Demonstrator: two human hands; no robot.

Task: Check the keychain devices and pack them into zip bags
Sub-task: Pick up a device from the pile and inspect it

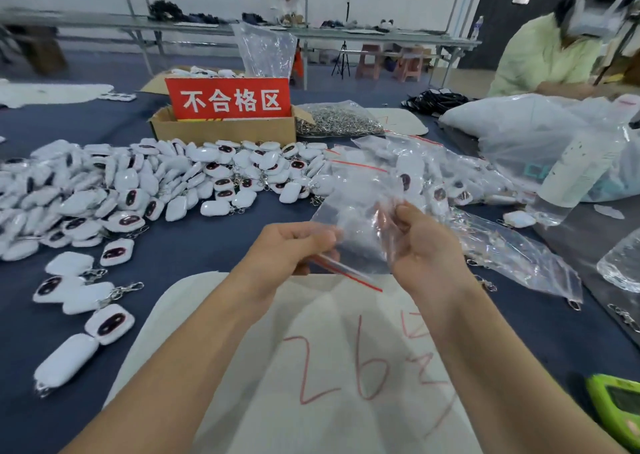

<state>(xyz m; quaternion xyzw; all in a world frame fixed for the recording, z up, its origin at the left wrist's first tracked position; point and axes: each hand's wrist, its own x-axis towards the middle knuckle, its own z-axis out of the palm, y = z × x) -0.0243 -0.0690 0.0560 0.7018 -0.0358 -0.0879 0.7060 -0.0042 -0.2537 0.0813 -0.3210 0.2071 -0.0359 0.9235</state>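
Observation:
Both my hands hold one clear zip bag [360, 211] with a red seal strip above the white mat [329, 367]. My left hand [291, 249] pinches the bag's left edge near the strip. My right hand [419, 242] grips its right side. I cannot see any device inside the bag. A big heap of white keychain devices [145, 183] with dark oval faces covers the table's left. A pile of clear zip bags [415, 163], some holding devices, lies behind my hands to the right.
A cardboard box with a red sign [228, 99] stands behind the heap, beside a bag of metal rings [339, 119]. Large plastic bags [540, 131] sit at the right, where a person in a pale green top [543, 55] works. A green device [620, 405] lies at the near right edge.

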